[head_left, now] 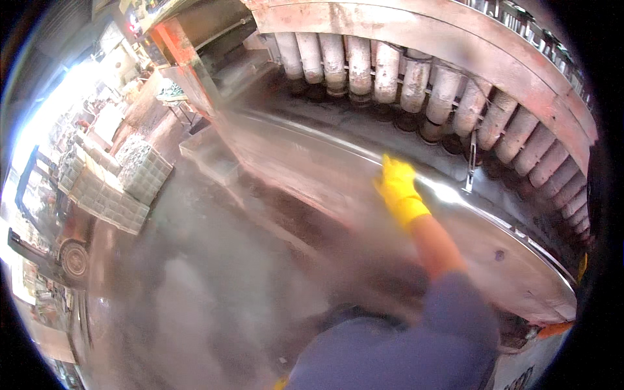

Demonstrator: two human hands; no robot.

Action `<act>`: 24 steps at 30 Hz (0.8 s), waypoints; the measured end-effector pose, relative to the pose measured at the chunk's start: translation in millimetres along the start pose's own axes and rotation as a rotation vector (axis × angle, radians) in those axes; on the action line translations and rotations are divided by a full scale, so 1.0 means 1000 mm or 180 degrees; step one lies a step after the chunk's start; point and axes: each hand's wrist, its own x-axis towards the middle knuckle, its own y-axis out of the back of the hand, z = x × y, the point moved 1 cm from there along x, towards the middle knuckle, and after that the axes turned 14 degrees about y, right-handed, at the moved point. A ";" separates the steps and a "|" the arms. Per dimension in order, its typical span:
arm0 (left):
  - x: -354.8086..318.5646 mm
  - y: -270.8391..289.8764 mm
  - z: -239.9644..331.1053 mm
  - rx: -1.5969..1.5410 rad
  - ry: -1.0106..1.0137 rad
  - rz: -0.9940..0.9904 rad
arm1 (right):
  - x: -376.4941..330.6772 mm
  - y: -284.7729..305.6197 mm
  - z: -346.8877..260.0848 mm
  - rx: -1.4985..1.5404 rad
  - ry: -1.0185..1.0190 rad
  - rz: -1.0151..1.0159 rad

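Note:
My right hand [400, 192], in a yellow rubber glove, reaches forward to the bright metal rim [351, 147] of a long trough-like machine. Its fingers look bent over that rim, and no loose object shows in them. Below the rim slopes the machine's brownish metal side wall [305, 162]. At the lower edge, beside my blue shirt, a sliver of yellow is probably the glove of my left hand [281, 384]. Its fingers are out of sight.
Behind the rim hangs a row of stained cylinders [359, 65] under a curved metal beam [390, 19]. A thin metal rod [471, 162] stands by the rim. Leftward are stacked pale crates [140, 172], a wheeled vehicle [71, 257] and wet-looking floor [214, 292].

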 end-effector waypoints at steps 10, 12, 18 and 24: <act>0.043 0.082 0.142 -0.0211 0.0086 0.0151 | 0.179 -0.028 -0.077 0.0715 -0.0111 -0.1008; 0.060 0.097 0.163 -0.0234 0.0087 0.0133 | 0.198 -0.021 -0.081 0.0958 -0.0226 -0.1307; 0.131 0.164 0.233 -0.0110 -0.0048 0.0017 | 0.203 -0.019 -0.080 0.0765 -0.0432 -0.1300; 0.200 0.249 0.313 -0.0254 -0.0320 0.0111 | 0.226 -0.007 -0.089 0.0637 -0.0935 -0.1741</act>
